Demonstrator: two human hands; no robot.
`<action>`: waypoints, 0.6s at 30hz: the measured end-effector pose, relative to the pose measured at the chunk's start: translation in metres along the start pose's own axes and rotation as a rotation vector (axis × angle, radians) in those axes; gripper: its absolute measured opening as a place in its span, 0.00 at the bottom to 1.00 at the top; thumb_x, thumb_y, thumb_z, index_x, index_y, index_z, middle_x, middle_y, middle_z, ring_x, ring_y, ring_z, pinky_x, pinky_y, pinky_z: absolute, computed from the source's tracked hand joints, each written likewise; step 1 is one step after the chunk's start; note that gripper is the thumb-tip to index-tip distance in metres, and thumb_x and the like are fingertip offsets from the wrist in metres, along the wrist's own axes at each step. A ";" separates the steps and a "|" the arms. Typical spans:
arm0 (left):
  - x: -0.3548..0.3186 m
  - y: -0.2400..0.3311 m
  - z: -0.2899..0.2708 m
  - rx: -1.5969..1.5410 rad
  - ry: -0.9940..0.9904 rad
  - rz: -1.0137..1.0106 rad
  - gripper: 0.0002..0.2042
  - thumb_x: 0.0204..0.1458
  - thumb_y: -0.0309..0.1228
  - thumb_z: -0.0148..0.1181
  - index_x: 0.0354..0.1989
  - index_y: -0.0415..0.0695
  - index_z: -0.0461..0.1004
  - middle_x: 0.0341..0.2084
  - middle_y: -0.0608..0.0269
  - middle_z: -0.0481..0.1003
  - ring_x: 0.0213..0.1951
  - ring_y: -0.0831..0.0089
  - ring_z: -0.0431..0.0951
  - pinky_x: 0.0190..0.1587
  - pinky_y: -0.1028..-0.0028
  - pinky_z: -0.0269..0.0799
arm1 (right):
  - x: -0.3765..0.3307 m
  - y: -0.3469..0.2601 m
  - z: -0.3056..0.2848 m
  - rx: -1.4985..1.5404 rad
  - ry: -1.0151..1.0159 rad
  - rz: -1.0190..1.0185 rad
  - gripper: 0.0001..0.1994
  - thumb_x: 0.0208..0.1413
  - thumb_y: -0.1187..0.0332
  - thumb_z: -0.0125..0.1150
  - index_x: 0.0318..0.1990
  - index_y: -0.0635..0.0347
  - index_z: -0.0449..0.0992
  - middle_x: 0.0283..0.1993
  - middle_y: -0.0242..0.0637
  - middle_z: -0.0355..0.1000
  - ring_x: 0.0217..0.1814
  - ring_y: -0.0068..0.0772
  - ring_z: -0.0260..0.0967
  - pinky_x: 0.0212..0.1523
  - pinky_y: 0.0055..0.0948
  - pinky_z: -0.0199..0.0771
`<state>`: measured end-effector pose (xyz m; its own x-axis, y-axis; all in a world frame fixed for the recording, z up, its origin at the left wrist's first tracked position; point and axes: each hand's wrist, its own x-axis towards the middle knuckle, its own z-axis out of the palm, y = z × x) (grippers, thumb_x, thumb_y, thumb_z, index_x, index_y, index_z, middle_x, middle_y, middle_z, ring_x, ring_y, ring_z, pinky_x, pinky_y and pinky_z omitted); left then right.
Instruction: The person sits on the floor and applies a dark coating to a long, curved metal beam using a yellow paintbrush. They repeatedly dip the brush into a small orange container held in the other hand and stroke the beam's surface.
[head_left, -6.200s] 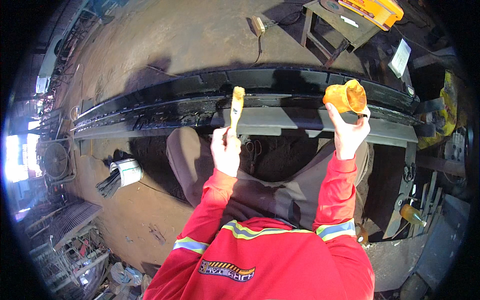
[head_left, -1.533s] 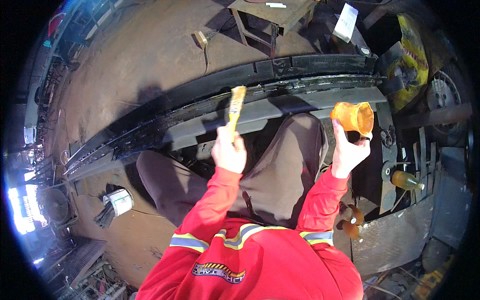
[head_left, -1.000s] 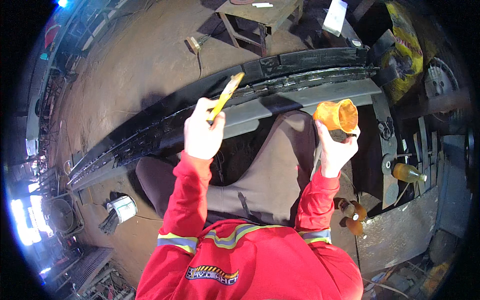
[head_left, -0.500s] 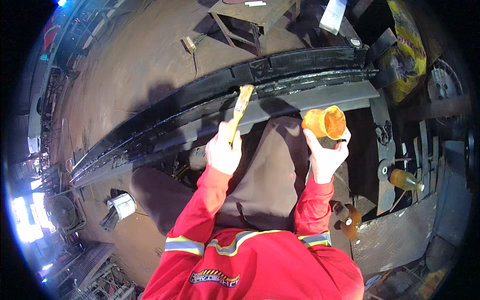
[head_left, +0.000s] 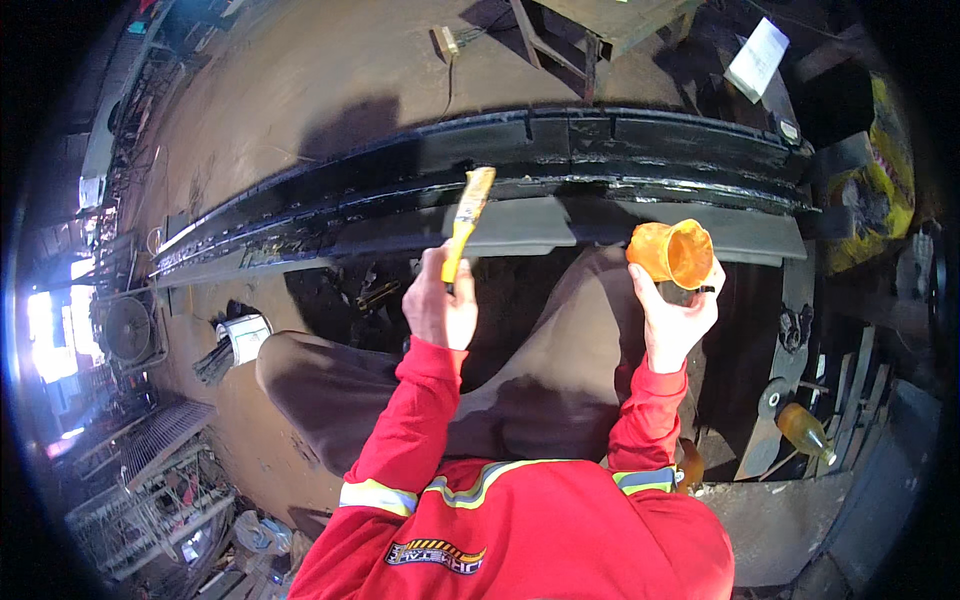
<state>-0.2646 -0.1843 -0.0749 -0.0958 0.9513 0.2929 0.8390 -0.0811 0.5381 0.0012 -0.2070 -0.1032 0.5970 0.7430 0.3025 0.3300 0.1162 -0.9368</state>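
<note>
My left hand [head_left: 440, 308] is closed around the yellow handle of a paintbrush [head_left: 462, 228], its bristles pointing away from me. The bristle end overlaps a long dark metal beam [head_left: 640, 160] with a glossy black groove; whether it touches cannot be told. To the right, my right hand [head_left: 676, 325] grips an orange cup-shaped container [head_left: 655, 252], tilted so its open mouth faces right. Orange-brown smears coat its inside. The container sits above the beam's grey near edge [head_left: 530, 225].
A white bucket [head_left: 247, 338] with dark rods lies tipped at left, near a fan [head_left: 128, 330]. At right are an amber bottle [head_left: 803, 430], a disc [head_left: 773, 397] and a yellow sack [head_left: 868, 190]. A metal table [head_left: 640, 25] stands beyond the beam, near white paper [head_left: 757, 60].
The view has turned, shifting the beam and surroundings rightward. Against the beam, the brush has moved left. Both hands keep their holds on the brush and the orange container.
</note>
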 end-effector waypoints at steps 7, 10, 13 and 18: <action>0.003 -0.046 -0.087 -0.026 -0.046 -0.067 0.09 0.56 0.25 0.63 0.44 0.40 0.76 0.30 0.47 0.79 0.35 0.57 0.84 0.40 0.68 0.75 | -0.003 -0.003 -0.002 0.001 -0.054 -0.055 0.30 0.30 0.70 0.86 0.43 0.59 0.73 0.53 0.38 0.66 0.57 0.37 0.67 0.59 0.37 0.67; 0.045 -0.043 -0.112 0.044 -0.381 0.110 0.09 0.56 0.29 0.63 0.44 0.41 0.78 0.31 0.48 0.80 0.36 0.52 0.83 0.39 0.65 0.76 | 0.000 -0.005 0.002 -0.019 -0.081 -0.167 0.29 0.31 0.69 0.86 0.42 0.59 0.73 0.52 0.39 0.66 0.57 0.39 0.67 0.58 0.38 0.68; 0.098 -0.056 -0.106 0.128 -0.406 0.180 0.09 0.57 0.27 0.62 0.43 0.38 0.78 0.30 0.52 0.81 0.33 0.68 0.82 0.39 0.71 0.74 | 0.009 -0.018 0.009 -0.048 -0.129 -0.244 0.29 0.32 0.67 0.86 0.42 0.59 0.73 0.52 0.40 0.66 0.56 0.40 0.67 0.57 0.39 0.69; 0.128 -0.054 -0.135 -0.046 -0.446 0.133 0.08 0.57 0.27 0.63 0.42 0.37 0.79 0.33 0.61 0.81 0.40 0.77 0.78 0.45 0.74 0.71 | 0.029 -0.019 0.001 -0.162 -0.176 -0.351 0.31 0.32 0.63 0.85 0.45 0.60 0.75 0.49 0.42 0.69 0.55 0.43 0.67 0.55 0.40 0.71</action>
<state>-0.3948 -0.0985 0.0405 0.2587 0.9660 -0.0010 0.8030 -0.2145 0.5561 0.0117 -0.1873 -0.0765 0.2987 0.7793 0.5508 0.6101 0.2879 -0.7382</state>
